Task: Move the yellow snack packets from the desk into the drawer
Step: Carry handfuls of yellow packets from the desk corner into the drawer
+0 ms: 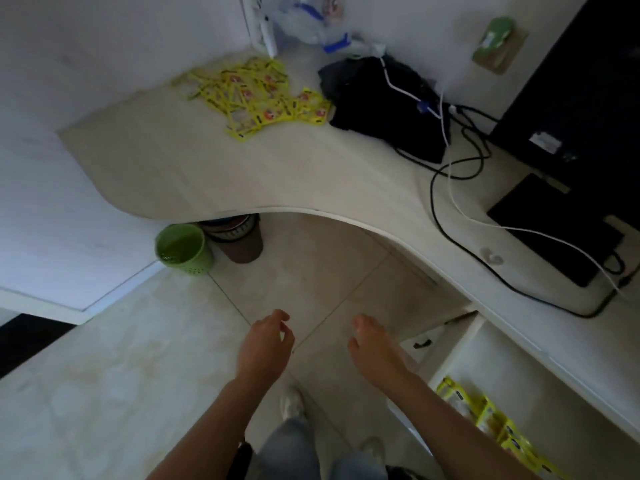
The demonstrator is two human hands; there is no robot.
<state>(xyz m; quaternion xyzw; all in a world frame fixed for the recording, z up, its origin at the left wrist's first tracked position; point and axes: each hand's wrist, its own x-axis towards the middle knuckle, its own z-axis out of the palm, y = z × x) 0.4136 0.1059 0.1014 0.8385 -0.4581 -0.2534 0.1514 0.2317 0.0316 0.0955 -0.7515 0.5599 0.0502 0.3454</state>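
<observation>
Left hand (265,344): empty, fingers loosely curled, held over the floor.
Right hand (372,348): empty, fingers relaxed and slightly spread.
Yellow snack packets (258,95): heaped on the desk (214,168), well beyond both sets of fingertips.
Drawer (491,375): open, just right of the right hand's fingers; more yellow packets (491,420) lie inside.

Yellow snack packets (256,95) on desk (214,168), both hands empty

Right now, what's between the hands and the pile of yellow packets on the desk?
In the head view, only bare desk and floor tiles lie between the empty left hand, right hand and the yellow packets.
</observation>
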